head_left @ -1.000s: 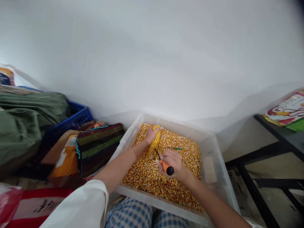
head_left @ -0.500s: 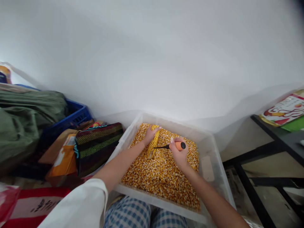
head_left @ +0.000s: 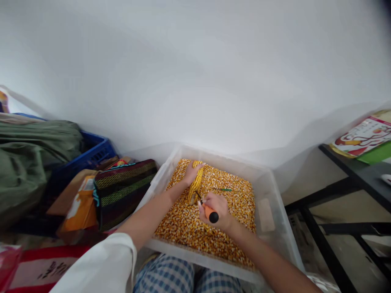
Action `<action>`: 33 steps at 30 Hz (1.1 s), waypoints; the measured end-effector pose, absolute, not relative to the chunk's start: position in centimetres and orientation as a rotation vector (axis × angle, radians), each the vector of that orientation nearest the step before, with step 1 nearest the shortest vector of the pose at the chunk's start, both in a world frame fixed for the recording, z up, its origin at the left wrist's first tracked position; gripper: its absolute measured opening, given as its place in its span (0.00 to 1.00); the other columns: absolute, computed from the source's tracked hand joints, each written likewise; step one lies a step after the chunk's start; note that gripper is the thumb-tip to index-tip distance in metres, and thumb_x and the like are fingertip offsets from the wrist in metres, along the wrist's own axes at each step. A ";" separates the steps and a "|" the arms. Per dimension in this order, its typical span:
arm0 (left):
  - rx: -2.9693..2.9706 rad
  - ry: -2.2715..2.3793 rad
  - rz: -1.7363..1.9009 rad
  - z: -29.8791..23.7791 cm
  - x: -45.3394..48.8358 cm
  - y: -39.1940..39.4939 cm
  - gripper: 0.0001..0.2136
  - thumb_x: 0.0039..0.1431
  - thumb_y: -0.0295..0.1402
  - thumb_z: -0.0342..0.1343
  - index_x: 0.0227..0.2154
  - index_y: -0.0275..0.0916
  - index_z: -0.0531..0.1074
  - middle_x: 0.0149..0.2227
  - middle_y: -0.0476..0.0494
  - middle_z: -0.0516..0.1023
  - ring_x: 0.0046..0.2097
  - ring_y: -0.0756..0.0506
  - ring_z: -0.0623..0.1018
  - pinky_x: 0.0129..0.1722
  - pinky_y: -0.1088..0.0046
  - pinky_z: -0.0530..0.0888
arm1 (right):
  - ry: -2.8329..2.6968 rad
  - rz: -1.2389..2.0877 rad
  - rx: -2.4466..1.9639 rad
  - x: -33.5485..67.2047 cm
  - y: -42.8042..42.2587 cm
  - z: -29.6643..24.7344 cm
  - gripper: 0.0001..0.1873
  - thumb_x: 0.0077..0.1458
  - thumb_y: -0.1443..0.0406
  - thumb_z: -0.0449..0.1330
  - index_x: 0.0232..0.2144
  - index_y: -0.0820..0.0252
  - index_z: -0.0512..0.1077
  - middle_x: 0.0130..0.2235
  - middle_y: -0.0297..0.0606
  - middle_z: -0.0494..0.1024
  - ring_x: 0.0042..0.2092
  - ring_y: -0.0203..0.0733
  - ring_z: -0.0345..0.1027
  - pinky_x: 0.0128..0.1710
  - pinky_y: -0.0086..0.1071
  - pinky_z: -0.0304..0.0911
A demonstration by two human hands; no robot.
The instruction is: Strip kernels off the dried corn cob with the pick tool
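Observation:
A clear plastic bin [head_left: 214, 156] is filled with loose yellow-orange corn kernels [head_left: 204, 232]. My left hand [head_left: 192, 173] grips the upper end of a partly stripped corn cob [head_left: 195, 186], which rests on the kernels. My right hand [head_left: 212, 209] is closed around an orange-handled screwdriver [head_left: 209, 211] with a black butt, and its thin black shaft points up-left to the lower end of the cob. The tip looks close to the cob, but I cannot tell if it touches. A thin green-handled tool [head_left: 222, 189] lies on the kernels to the right of the cob.
Left of the bin stand a striped woven bag [head_left: 124, 193], an orange packet [head_left: 81, 209], a blue crate [head_left: 97, 154] and green cloth [head_left: 30, 162]. A black metal table [head_left: 357, 175] with a printed packet [head_left: 363, 136] stands right. My plaid-clad knees [head_left: 165, 276] lie below the bin.
My right hand has moved down and left from above the kernels, back beside the cob's lower end. The screwdriver has turned from nearly level to pointing up-left. The green-handled tool shows again.

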State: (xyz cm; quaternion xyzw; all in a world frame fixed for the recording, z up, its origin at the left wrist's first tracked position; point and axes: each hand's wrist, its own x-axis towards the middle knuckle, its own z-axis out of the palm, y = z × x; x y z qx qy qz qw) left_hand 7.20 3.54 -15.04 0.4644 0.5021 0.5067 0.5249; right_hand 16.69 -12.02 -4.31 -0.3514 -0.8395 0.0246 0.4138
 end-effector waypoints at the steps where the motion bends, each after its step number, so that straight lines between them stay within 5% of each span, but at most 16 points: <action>1: 1.117 1.200 1.208 -15.0 7.2 3.5 0.16 0.47 0.42 0.59 0.34 0.34 0.69 0.36 0.43 0.73 0.39 0.47 0.71 0.44 0.71 0.66 | -2.119 0.033 -0.860 16.5 -12.2 -4.4 0.06 0.48 0.69 0.57 0.25 0.58 0.62 0.25 0.36 0.68 0.24 0.33 0.61 0.22 0.27 0.56; 11: 1.081 1.176 1.206 -15.1 7.2 3.8 0.19 0.45 0.42 0.61 0.36 0.33 0.69 0.39 0.40 0.74 0.42 0.44 0.72 0.46 0.69 0.65 | -1.303 0.387 -1.268 18.4 -9.7 -6.0 0.09 0.55 0.64 0.56 0.27 0.61 0.62 0.24 0.32 0.65 0.24 0.32 0.61 0.23 0.26 0.59; 21: 1.106 1.226 1.209 -15.0 7.2 3.7 0.16 0.46 0.41 0.60 0.32 0.34 0.67 0.35 0.43 0.72 0.37 0.48 0.70 0.42 0.72 0.66 | -2.112 0.047 -0.800 15.8 -11.5 -5.7 0.07 0.50 0.69 0.57 0.25 0.59 0.60 0.24 0.35 0.66 0.24 0.33 0.59 0.23 0.27 0.55; 28: 1.136 1.177 1.240 -15.5 7.4 3.7 0.17 0.47 0.44 0.59 0.33 0.34 0.68 0.34 0.43 0.73 0.37 0.47 0.71 0.41 0.71 0.66 | -1.462 0.451 -1.249 17.6 -8.5 -5.5 0.12 0.53 0.62 0.58 0.24 0.62 0.62 0.23 0.34 0.67 0.25 0.33 0.62 0.26 0.27 0.60; 33: 1.217 1.265 1.265 -15.6 7.5 3.4 0.19 0.48 0.47 0.58 0.32 0.34 0.69 0.35 0.41 0.73 0.38 0.44 0.71 0.42 0.70 0.66 | -1.007 0.748 -1.424 18.8 -5.8 -5.5 0.20 0.50 0.52 0.60 0.26 0.61 0.60 0.20 0.32 0.67 0.20 0.33 0.60 0.17 0.26 0.56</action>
